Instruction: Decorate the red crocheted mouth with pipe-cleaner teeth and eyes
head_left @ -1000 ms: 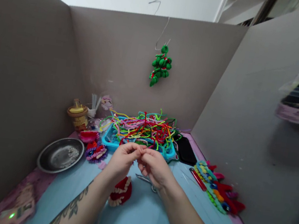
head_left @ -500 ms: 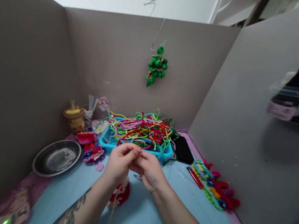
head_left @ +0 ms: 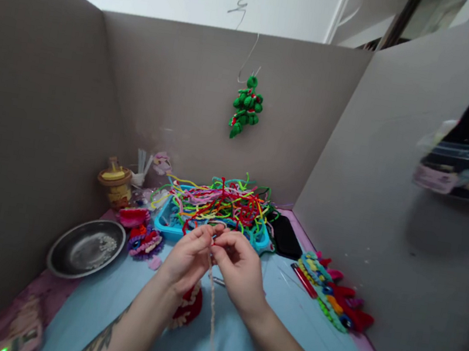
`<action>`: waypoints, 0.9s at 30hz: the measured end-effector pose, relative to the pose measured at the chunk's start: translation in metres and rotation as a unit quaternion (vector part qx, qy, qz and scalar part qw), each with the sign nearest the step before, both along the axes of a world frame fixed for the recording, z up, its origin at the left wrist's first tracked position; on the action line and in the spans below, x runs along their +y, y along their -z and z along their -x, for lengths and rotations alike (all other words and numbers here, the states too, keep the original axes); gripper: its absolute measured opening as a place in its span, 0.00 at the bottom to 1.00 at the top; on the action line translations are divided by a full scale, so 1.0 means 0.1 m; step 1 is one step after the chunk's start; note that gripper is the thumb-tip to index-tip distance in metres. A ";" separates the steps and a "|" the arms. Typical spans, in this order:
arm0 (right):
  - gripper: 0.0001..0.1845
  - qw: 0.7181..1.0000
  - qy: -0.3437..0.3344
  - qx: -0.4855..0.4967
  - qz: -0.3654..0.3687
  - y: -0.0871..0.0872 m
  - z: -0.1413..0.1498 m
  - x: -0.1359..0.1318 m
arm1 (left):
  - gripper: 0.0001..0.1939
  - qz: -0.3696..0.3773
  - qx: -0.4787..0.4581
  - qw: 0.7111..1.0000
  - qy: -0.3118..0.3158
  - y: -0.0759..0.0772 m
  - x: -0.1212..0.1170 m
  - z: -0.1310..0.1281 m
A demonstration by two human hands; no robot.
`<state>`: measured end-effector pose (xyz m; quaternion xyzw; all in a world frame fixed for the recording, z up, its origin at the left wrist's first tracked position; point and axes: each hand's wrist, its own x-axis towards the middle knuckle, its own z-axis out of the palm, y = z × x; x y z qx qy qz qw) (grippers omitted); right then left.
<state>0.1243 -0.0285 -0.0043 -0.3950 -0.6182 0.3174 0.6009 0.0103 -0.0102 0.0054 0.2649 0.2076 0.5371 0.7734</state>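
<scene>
My left hand (head_left: 188, 257) and my right hand (head_left: 241, 268) meet at the fingertips above the middle of the table, both in a pinch. A strand of cream yarn (head_left: 212, 314) hangs from between them towards the table's front edge. A little red shows at the fingertips, too small to make out. Beneath my left hand lies a red crocheted piece (head_left: 195, 306) with a cream scalloped edge, partly covered by the wrist. Only a bit of the metal scissors (head_left: 219, 281) shows beside my right hand.
Behind my hands stands a blue basket (head_left: 167, 230) heaped with colourful cords. At left are a metal bowl (head_left: 65, 258) with small white bits, crocheted pieces (head_left: 144, 242) and a lidded cup (head_left: 115, 183). A black phone (head_left: 286, 237) and more crocheted pieces (head_left: 335, 295) lie at right.
My hands have turned and moved slightly apart at the wrists, fingertips still together. The cream yarn has swung from beneath my left wrist to hang between my hands. The view has shifted a little.
</scene>
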 end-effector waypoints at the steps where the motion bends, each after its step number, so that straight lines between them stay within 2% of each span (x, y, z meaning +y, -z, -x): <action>1: 0.02 1.000 0.003 -0.010 -0.013 -0.01 0.00 -0.01 | 0.12 0.005 -0.002 1.000 -0.002 0.00 0.00 0.00; 8: 0.05 0.992 0.002 -0.094 -0.082 -0.03 -0.04 0.00 | 0.13 0.014 0.009 1.000 0.000 0.04 -0.01 -0.03; 14: 0.07 0.977 -0.009 -0.147 -0.152 0.06 -0.10 0.11 | 0.15 0.019 -0.011 1.000 0.010 0.04 -0.02 -0.09; 21: 0.06 0.974 -0.032 -0.150 -0.164 0.21 -0.06 0.17 | 0.15 0.040 0.011 0.997 -0.058 0.10 0.00 -0.13; 27: 0.06 0.971 -0.039 -0.167 -0.165 0.23 -0.05 0.19 | 0.10 0.052 0.027 0.994 -0.088 0.18 0.02 -0.14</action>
